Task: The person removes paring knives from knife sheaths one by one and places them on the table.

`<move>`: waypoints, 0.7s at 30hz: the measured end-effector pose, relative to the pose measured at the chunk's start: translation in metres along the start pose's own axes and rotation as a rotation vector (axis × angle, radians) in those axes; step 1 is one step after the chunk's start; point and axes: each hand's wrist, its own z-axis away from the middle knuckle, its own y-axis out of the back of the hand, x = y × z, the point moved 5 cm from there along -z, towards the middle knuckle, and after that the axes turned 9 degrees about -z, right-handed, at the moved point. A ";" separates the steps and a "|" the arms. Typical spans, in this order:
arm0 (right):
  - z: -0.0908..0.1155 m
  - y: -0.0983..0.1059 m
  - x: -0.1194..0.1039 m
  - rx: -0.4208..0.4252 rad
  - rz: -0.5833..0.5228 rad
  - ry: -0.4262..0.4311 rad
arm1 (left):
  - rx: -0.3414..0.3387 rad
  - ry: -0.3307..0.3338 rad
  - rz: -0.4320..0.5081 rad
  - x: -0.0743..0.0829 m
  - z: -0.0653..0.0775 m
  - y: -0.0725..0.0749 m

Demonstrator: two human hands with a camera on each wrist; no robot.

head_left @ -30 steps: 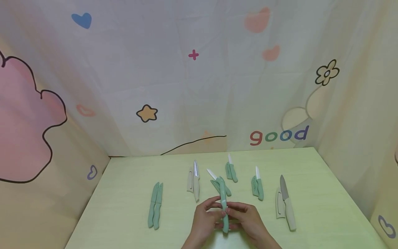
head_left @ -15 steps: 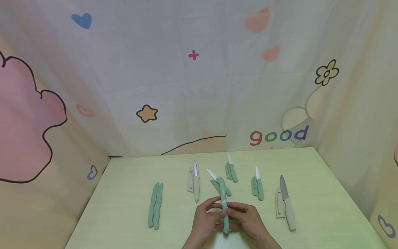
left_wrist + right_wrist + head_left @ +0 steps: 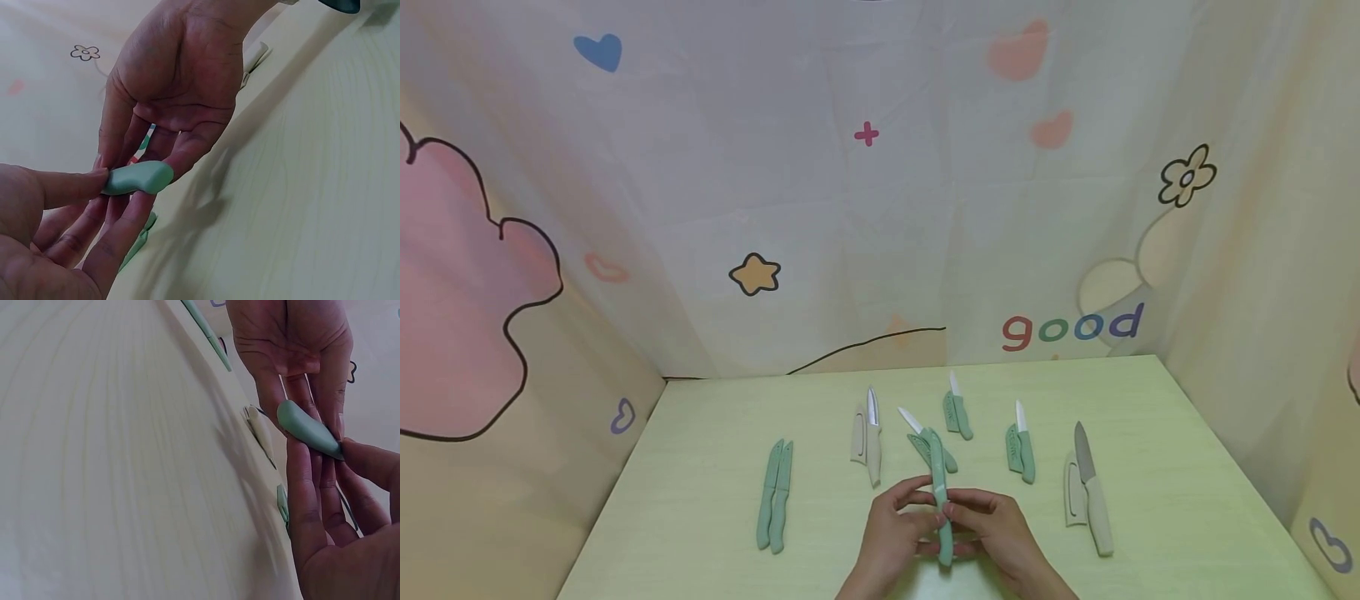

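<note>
Near the front middle of the table, my left hand (image 3: 889, 527) and right hand (image 3: 996, 525) both grip one green knife (image 3: 938, 467) with thumb and fingers from either side. Its far end looks covered by a green sheath and points away from me. The rounded handle end sticks out toward the wrist cameras, and fingers hide part of its middle. Just beyond it, partly covered by it, lies a small green paring knife (image 3: 912, 417) with a white blade bare, its green sheath (image 3: 919, 448) alongside. In the left wrist view, fingertips of both hands touch the handle (image 3: 140, 177).
Two sheathed green knives (image 3: 775, 496) lie side by side at left. A beige-handled knife (image 3: 873, 433) with its sheath stands behind my left hand. Two more small green knives (image 3: 959, 408) (image 3: 1025, 446) lie behind right; a large beige-handled knife (image 3: 1096, 500) and sheath (image 3: 1076, 492) lie far right.
Both hands keep their grip on the green knife, its handle end dipping very slightly toward me. The other knives stay where they were.
</note>
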 end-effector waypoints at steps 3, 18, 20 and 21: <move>0.000 0.000 0.000 -0.011 -0.008 0.002 | -0.020 0.002 0.023 0.000 0.001 0.001; 0.004 0.000 0.002 -0.016 -0.015 -0.024 | 0.051 -0.047 0.013 0.005 -0.017 0.018; 0.004 0.000 0.002 -0.017 -0.016 -0.024 | 0.056 -0.050 0.013 0.007 -0.020 0.019; 0.004 0.000 0.003 -0.016 -0.016 -0.026 | 0.056 -0.055 0.016 0.008 -0.022 0.020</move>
